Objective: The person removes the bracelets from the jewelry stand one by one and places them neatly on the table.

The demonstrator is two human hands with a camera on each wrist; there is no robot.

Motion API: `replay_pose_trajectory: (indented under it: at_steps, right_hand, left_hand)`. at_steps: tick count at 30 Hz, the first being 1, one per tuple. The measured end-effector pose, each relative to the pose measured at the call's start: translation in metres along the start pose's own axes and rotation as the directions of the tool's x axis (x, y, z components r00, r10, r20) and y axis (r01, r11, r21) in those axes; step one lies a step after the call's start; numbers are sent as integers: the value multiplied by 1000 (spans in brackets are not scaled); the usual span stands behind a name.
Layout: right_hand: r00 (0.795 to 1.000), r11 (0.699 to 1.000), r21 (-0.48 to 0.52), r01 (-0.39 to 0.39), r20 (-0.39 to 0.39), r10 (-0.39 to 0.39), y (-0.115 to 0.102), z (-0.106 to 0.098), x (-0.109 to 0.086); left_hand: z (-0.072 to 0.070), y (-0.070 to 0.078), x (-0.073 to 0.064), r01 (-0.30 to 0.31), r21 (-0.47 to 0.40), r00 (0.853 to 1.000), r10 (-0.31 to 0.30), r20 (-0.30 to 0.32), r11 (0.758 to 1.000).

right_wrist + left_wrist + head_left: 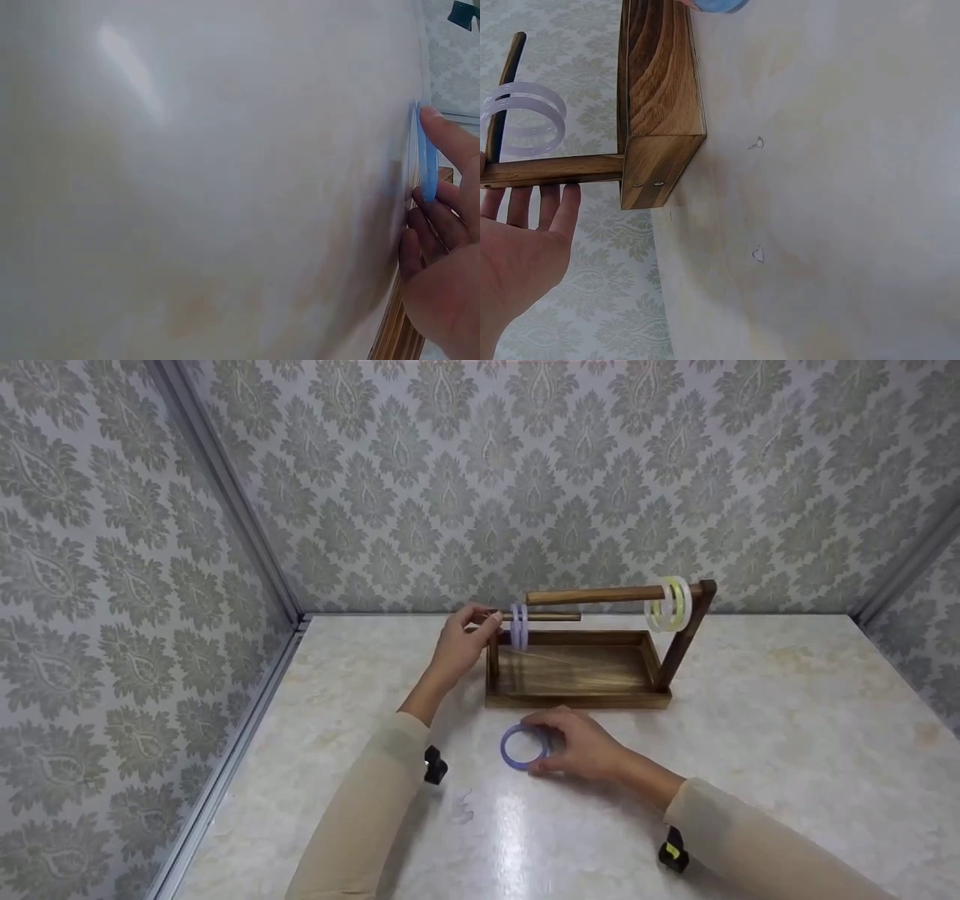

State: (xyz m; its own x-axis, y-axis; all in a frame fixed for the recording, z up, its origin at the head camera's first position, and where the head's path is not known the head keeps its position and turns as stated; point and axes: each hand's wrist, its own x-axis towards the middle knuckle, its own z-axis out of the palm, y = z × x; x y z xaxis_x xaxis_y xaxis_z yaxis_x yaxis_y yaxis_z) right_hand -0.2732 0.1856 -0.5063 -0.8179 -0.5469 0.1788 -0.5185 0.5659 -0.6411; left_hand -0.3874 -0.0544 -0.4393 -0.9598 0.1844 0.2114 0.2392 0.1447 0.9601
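Wallpaper (480,472) backs the table (787,705). Two purple rings (515,630) hang over a wooden tray (577,700) whose left post (493,658) the left hand (459,645) grips; the right hand (583,744) pinches a blue ring (505,748), just nearer.

"What's the right hand (589,744) holding?"

"A blue ring (503,748), pinched at its right side and about level, on the near side of the wooden stand (577,701)."

"And the left hand (459,643)?"

"It grips the stand's short left post at the top, just beside two lilac rings (524,630) hanging on the lower rod."

"The upper rod?"

"White and yellow rings (688,601) hang at its right end."
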Motion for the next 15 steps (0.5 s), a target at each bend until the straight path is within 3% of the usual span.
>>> replay_pose_trajectory:
  at_steps: [6, 15]
  right_hand:
    - [999, 998, -35, 53, -9, -53, -1, 4, -1]
    - [998, 998, -34, 58, 3, -58, 0, 3, -3]
  left_hand:
    - [-3, -2, 0, 6, -18, 1000, -6, 5, 1000]
    - [-2, -3, 2, -1, -27, 1000, 1, 24, 1000]
